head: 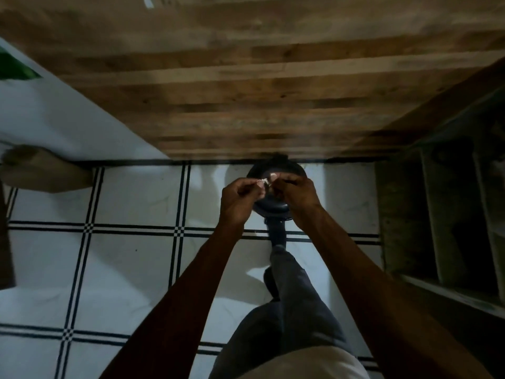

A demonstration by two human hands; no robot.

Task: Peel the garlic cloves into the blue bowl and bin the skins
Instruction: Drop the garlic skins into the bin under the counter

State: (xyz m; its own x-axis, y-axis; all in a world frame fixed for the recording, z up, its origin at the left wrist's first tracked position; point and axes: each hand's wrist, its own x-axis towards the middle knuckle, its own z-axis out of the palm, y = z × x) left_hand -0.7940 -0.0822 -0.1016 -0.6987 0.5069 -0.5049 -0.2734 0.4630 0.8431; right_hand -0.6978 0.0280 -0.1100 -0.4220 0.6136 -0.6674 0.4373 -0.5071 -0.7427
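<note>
I look straight down at a tiled floor. My left hand (239, 199) and my right hand (293, 196) meet over a dark round bin (276, 165) that stands on the floor by a wooden wall. Both hands pinch small pale bits of garlic skin (264, 182) between fingertips and thumbs, above the bin's opening. My foot (276, 235) rests on the bin's pedal, at its near side. Neither the blue bowl nor any peeled clove is in view.
A wooden plank surface (259, 77) fills the top. A white wall or cabinet side (68, 119) slants at the left. Dark wooden shelving (451, 214) stands at the right. The white floor tiles (131, 263) carry black lines.
</note>
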